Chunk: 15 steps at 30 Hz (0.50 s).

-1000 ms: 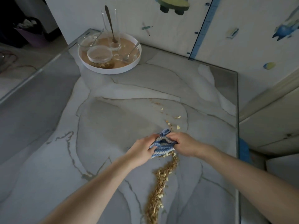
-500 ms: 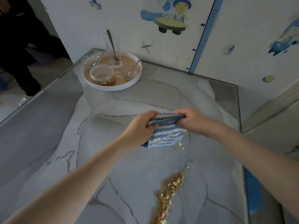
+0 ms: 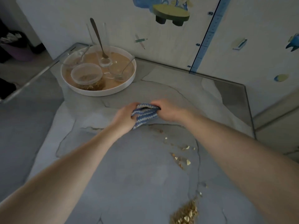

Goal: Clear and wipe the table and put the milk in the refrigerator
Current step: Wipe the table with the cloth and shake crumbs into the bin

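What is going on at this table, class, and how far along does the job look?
A person is wiping the table. The left hand and right hand both grip a bunched blue-and-white striped cloth near the table's middle. Loose crumbs trail toward a heap at the near edge. A white tray of used glass dishes, one with a spoon standing in it, sits at the far left corner, not yet cleared. No milk is in view.

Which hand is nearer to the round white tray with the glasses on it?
Left. The left hand grips the striped cloth just in front of the tray; the right hand grips the cloth's other end, farther to the right.
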Available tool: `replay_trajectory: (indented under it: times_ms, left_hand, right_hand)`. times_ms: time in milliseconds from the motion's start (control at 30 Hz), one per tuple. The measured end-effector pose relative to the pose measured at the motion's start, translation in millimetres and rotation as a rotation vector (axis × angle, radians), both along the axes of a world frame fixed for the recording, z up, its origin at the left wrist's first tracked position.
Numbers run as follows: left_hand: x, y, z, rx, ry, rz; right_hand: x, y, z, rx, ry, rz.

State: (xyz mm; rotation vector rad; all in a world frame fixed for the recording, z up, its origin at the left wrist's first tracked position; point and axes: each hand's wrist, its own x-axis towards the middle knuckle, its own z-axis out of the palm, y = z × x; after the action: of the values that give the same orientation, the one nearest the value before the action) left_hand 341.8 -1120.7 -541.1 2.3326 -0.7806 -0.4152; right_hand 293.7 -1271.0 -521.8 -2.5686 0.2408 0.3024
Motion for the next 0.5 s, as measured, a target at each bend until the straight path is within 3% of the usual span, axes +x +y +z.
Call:
replay_trajectory:
  times_ms: [133,500]
  left_hand:
    - [-23,-12,-16,0.038,0.026,-0.030]
    - [-103,-29,-8,0.168,0.164,-0.324]
  right_hand:
    - [-17,-18,-24,-0.055,0.115,0.011]
    - [-141,-26,-20,-0.015,0.173,-0.092]
